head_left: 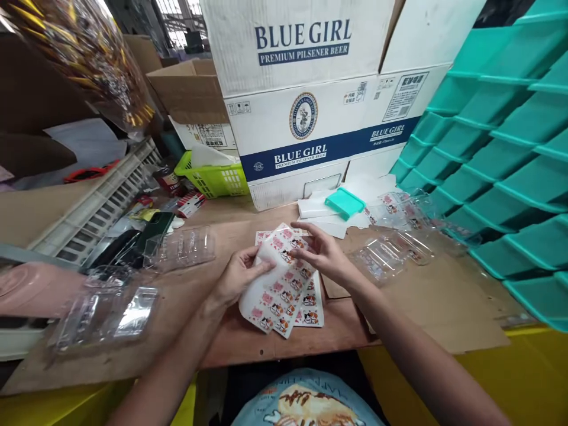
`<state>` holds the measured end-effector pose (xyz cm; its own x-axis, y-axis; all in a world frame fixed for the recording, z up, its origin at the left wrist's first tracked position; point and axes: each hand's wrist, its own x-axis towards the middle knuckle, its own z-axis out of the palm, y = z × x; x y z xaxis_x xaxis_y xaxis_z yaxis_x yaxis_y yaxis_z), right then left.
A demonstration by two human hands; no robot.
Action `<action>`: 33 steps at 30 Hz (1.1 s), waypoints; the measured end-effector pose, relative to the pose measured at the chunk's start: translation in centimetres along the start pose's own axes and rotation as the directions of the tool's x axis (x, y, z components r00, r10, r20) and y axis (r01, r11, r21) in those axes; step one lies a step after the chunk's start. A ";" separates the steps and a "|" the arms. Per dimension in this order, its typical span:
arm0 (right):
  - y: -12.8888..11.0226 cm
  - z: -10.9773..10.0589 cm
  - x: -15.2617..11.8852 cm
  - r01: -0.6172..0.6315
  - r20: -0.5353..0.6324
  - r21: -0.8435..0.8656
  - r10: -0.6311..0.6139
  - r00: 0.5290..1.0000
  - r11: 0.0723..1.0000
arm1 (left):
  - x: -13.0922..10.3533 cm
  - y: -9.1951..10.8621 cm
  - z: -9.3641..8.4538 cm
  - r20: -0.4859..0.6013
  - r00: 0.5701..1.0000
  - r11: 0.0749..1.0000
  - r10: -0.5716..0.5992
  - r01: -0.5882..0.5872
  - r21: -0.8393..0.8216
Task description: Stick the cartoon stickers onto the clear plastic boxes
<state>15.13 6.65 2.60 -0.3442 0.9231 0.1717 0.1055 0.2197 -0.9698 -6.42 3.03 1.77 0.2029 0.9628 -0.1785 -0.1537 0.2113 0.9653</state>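
Near the table's front edge my left hand (242, 273) grips a sticker sheet (273, 296) by its left side, thumb on top. The sheet carries rows of small cat pictures and pink marks, and its upper part is curled and whitish. My right hand (326, 251) is at the sheet's upper right edge, with thumb and fingers apart; whether a fingertip touches the sheet I cannot tell. Beneath lie more printed sheets (310, 310) with the same cats, partly covered by the held one.
Clear plastic trays (181, 248) lie at the left, and more clear packaging (384, 257) at the right. A turquoise tray (345, 203) rests on white papers. Behind stand a white beer carton (306, 160) and a green basket (217, 177). Turquoise bins (501, 177) are stacked at the right.
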 end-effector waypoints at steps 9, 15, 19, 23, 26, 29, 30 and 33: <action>0.2 1.3 -0.8 0.393 0.050 -0.640 -0.474 0.879 0.661 | 0.3 -2.3 1.6 -0.161 0.986 0.941 -0.052 -0.005 -0.337; 1.7 3.5 -1.1 0.429 0.012 -0.571 -0.516 0.856 0.699 | 0.2 -4.0 2.2 -0.117 0.986 0.974 0.116 -0.136 -0.183; 2.3 3.2 -0.9 0.382 -0.061 -0.487 -0.466 0.882 0.786 | 0.4 -4.5 2.4 -0.160 0.972 0.979 0.170 -0.185 -0.084; 3.4 2.0 -0.6 0.145 -0.320 -0.214 -0.209 0.924 0.966 | 0.8 -4.9 1.9 -0.206 0.977 0.984 0.059 -0.092 -0.153; 3.7 0.3 -0.3 0.084 -0.425 -0.144 -0.139 0.895 0.986 | 1.2 -5.2 0.9 -0.248 0.969 0.996 0.018 -0.038 -0.076; 3.0 -1.0 -0.4 0.171 -0.540 -0.269 -0.295 0.788 0.948 | 1.3 -5.1 0.7 -0.352 0.899 0.943 0.260 -0.158 0.293; 2.7 -1.1 -0.5 0.197 -0.555 -0.316 -0.349 0.755 0.928 | 1.2 -4.8 1.0 -0.351 0.859 0.882 0.372 -0.209 0.423; 1.6 0.0 -1.2 0.267 -0.444 -0.428 -0.458 0.770 0.863 | 0.7 -3.7 3.3 -0.170 0.876 0.824 0.452 -0.336 0.456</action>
<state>15.75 5.91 0.83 0.1007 0.7502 0.6535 0.3984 0.5714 -0.7175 -2.57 2.37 -1.28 -0.0562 0.9673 0.2474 0.2464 -0.2267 0.9423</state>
